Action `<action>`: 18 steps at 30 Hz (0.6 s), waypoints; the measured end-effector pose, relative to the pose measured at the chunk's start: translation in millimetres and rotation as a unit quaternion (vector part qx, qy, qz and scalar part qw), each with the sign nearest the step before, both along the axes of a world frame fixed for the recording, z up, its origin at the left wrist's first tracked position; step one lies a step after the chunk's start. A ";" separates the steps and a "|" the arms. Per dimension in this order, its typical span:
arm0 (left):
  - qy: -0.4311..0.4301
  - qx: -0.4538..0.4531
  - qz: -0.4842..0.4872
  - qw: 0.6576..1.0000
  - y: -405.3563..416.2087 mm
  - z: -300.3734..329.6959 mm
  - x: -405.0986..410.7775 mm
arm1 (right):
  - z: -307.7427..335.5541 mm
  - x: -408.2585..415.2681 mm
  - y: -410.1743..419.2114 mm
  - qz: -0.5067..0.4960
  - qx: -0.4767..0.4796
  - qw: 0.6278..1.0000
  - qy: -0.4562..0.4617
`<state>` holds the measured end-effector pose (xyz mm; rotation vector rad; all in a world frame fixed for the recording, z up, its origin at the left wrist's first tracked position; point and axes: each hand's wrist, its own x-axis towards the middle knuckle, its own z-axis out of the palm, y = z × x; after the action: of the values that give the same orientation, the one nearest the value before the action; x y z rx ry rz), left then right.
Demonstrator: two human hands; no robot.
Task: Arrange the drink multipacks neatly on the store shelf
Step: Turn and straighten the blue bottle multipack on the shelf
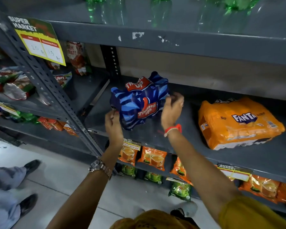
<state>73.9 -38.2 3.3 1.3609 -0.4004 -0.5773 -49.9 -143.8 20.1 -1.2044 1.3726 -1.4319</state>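
A blue Thums Up multipack (139,101) lies tilted on the grey middle shelf (185,139), near its left end. My left hand (113,126) grips the pack's near left corner. My right hand (172,109) holds its right side, fingers curled on the wrap. An orange Fanta multipack (238,123) lies flat on the same shelf further right, apart from the blue pack and from both hands.
A perforated grey upright (45,83) with a yellow price tag (40,45) stands at left. Snack packets fill the left bay. Orange and green tea packets (153,157) hang below. Green bottles (238,4) stand on the top shelf. A person's legs (10,187) are at lower left.
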 end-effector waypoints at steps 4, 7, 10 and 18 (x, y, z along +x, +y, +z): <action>0.026 -0.011 -0.041 0.999 -2.8 -1.1 -9.5 | 2.7 -8.8 -46.4 0.172 0.165 0.971 0.001; 0.009 0.013 -0.051 0.999 -4.8 -0.9 -3.9 | 7.8 -17.8 -46.1 0.195 0.167 0.966 -0.015; 0.032 0.047 -0.064 0.996 -17.1 3.9 15.5 | 7.7 -25.0 -25.6 0.192 0.144 0.971 -0.009; 0.004 0.082 -0.080 0.993 -21.9 14.7 51.1 | -21.4 -23.3 47.2 0.154 0.061 0.979 0.122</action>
<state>125.0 -60.1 18.0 1.4915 -0.4672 -0.7603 -73.2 -96.6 -1.3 -1.4758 1.3416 -0.9960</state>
